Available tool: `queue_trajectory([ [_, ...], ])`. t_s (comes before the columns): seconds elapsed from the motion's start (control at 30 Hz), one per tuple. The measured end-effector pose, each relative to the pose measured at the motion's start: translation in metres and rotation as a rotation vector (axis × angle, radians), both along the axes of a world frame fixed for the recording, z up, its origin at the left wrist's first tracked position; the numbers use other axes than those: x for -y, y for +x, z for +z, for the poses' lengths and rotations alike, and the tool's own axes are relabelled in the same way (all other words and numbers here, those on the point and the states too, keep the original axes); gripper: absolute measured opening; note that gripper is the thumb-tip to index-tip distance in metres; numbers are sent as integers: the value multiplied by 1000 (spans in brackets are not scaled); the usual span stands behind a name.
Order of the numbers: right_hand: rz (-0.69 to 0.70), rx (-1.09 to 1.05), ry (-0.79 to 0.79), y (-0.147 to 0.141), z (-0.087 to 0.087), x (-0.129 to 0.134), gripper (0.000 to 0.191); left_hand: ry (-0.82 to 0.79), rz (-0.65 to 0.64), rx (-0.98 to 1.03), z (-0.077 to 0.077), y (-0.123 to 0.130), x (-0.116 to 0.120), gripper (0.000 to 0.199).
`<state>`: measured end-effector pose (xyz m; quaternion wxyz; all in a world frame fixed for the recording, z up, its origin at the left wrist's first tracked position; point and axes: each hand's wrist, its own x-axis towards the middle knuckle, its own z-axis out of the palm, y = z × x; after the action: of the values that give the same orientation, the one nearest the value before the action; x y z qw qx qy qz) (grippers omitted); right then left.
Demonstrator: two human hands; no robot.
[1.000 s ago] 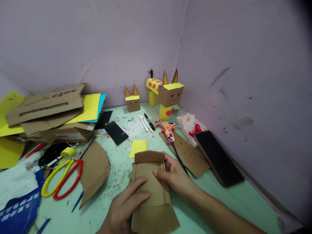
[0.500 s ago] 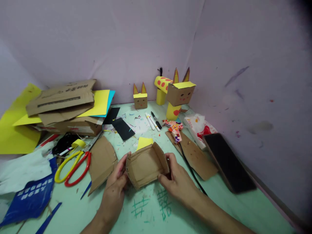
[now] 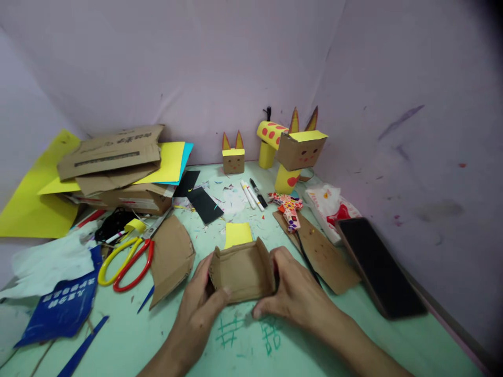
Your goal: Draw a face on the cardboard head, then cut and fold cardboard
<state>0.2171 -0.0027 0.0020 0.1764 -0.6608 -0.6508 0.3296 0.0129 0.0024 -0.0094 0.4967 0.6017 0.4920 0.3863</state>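
A small open cardboard box [image 3: 241, 269] with low folded sides is held between my two hands, its hollow facing me. My left hand [image 3: 200, 303] grips its left side, the thumb lying over the lower left edge. Around the right side my right hand [image 3: 288, 288] is closed, with its thumb below the bottom edge; the fingertips behind the box are hidden. Just beyond the box lies a yellow paper piece [image 3: 238, 234]. Left of my left hand are a curved cardboard piece [image 3: 172, 256] and scissors [image 3: 133, 262] with yellow and red handles.
Cardboard and coloured paper [image 3: 113, 157] are stacked at the back left. A cardboard giraffe figure [image 3: 301, 152] and a small eared box [image 3: 233, 161] stand at the back. Markers [image 3: 251, 195], a cardboard strip [image 3: 326, 256] and a phone [image 3: 381, 267] lie farther right.
My left thumb has moved onto the box's lower edge, and my right thumb has dropped below it. The box is tilted a little differently, and the whole view has shifted slightly.
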Motion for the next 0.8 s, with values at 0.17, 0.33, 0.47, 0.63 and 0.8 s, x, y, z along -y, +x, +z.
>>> queue_trajectory([
  [0.17, -73, -254, 146, 0, -10, 3, 89, -140, 88, 19, 4, 7, -8, 45],
  [0.33, -63, -344, 331, 2, -14, -1, 84, -97, 130, -40, 8, 6, -14, 48],
  [0.47, -18, -317, 389, 1, -20, 1, 88, -85, 91, -44, 13, 4, -16, 54],
  [0.63, -10, -407, 333, -6, -23, 2, 75, -32, 143, -110, 4, 5, -13, 65],
  [0.8, -98, -611, 96, -12, -20, -1, 76, -67, 53, 188, -4, 14, 0, 73],
])
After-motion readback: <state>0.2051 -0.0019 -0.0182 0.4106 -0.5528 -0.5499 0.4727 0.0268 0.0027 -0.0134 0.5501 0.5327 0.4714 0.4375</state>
